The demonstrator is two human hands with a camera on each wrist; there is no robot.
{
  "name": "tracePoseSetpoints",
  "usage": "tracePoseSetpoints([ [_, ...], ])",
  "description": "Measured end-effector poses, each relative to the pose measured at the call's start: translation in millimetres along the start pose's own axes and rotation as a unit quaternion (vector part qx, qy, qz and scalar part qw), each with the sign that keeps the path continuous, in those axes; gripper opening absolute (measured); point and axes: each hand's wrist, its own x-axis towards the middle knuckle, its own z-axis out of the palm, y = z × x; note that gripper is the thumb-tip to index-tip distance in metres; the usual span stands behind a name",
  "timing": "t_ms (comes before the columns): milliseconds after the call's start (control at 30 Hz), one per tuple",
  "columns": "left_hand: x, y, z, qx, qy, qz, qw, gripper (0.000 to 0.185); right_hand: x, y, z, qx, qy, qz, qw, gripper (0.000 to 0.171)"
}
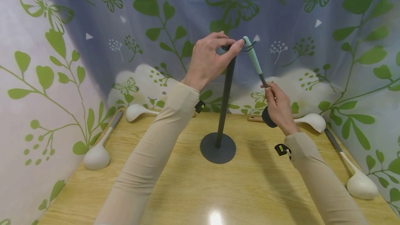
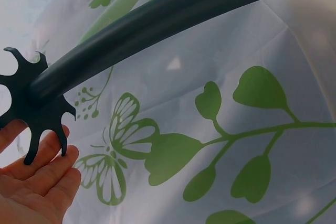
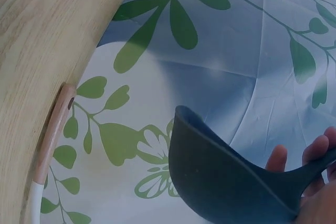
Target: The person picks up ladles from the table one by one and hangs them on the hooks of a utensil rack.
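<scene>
1. A dark grey stand (image 1: 223,103) rises upright from a round base in the middle of the wooden table (image 1: 250,190), with a notched, star-shaped hook ring (image 2: 31,108) at its top.
2. The left hand (image 1: 209,60) is up at that ring, fingers curled over it and fingertips touching its prongs.
3. The right hand (image 1: 278,108) grips the dark shaft of a ladle (image 1: 259,75) just above its dark bowl, fingers wrapped round it.
4. The ladle leans to the right of the pole, its mint-green handle end up against the ring beside the left fingertips, its bowl low and clear of the table.
5. Four white ladles (image 1: 97,155) lie about the table: near left, far left, far right and near right.
6. A leaf-and-butterfly printed curtain (image 1: 343,44) encloses the far side and both flanks.
</scene>
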Motion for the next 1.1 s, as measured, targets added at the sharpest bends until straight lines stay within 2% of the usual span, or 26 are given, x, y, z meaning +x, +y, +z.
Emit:
tracePoseSetpoints([
  [200,0.6,-0.6,0.3,0.0,0.0,-0.002,1.0,0.038,-2,0,2,0.01,-0.014,-0.014,1.0,0.033],
  [733,0.3,-0.6,-0.8,-0.001,0.005,0.005,1.0,0.037,-5,0,9,0.024,-0.027,-0.003,0.999,0.032],
  [933,0.7,-0.6,0.8,-0.012,-0.005,-0.004,0.9999,0.038,-9,-3,14,0.051,-0.043,0.002,0.998,0.031],
  [1100,1.2,-1.1,0.4,-0.011,-0.001,-0.003,0.9999,0.038,-9,-5,20,0.07,-0.051,-0.005,0.996,0.028],
])
